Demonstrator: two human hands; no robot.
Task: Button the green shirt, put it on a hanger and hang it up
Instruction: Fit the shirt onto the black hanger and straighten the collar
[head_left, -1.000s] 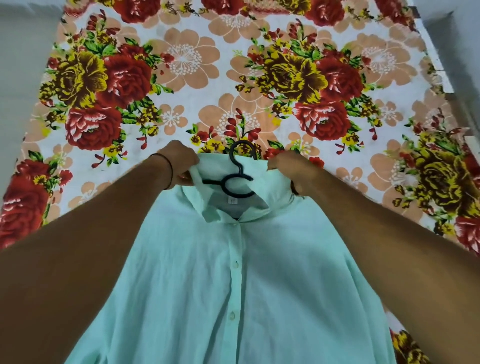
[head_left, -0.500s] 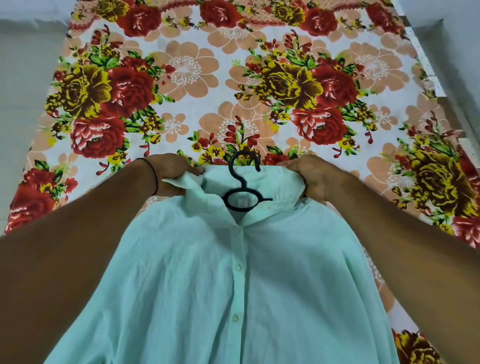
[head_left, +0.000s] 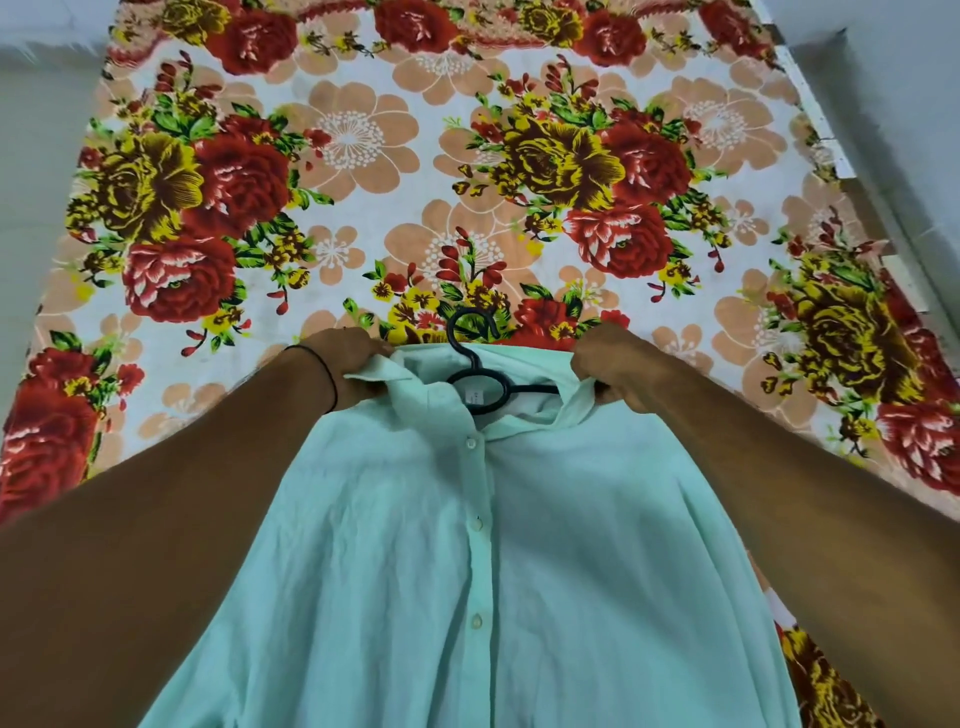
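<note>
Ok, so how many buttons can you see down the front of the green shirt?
3, in a line down the green shirt: top button just below the collar, middle button at the chest, lowest button beneath it. More may be hidden below the picture's edge.

Home bedroom. Bed (head_left: 823, 111) fills view, covered by flowered sheet (head_left: 353, 140): large red, yellow and peach blooms on white. Plain pale wall (head_left: 904, 78) close along its right edge. Green shirt (head_left: 467, 545) on black hanger (head_left: 480, 371) lies on bed: household clothing.
</note>
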